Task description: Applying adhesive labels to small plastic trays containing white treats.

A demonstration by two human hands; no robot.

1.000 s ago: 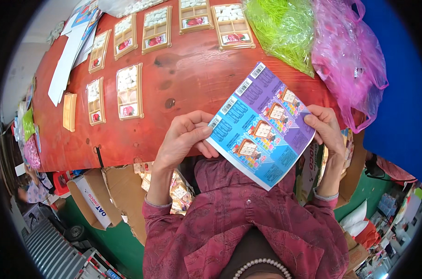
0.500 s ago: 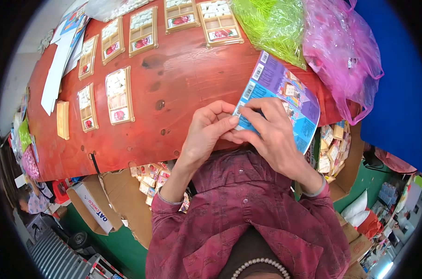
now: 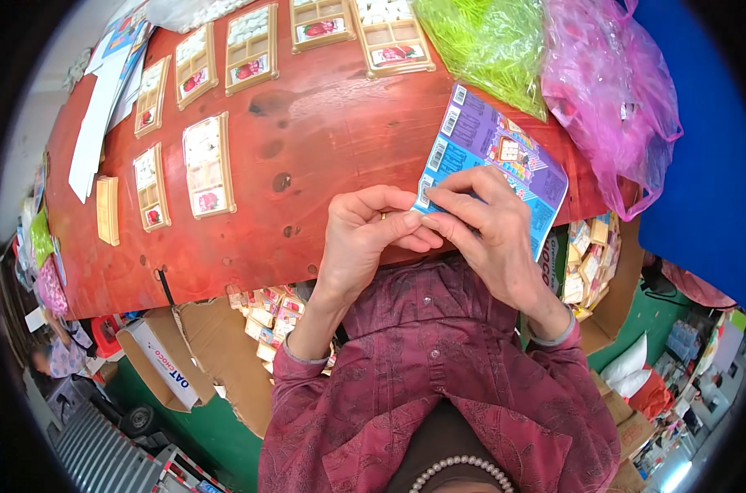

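Observation:
A glossy printed sheet, blue and purple with rows of barcodes and pictures, slants over the table's near edge. My left hand pinches its near left corner between thumb and forefinger. At that same corner, thumb and fingertips of my right hand press together on the sheet, close beside the left thumb. The right hand covers part of the sheet's lower half. Whether a piece is coming loose between the fingertips is too small to tell.
On the red table stand several tan compartment trays with white pieces and strawberry-picture cards. A bag of green strands and a pink plastic bag lie at the far right. Cardboard boxes of small packets flank my lap.
Both hands stay at the sheet's corner; my left-hand fingers have shifted slightly and my right hand has moved a little to the right. The view has shifted slightly.

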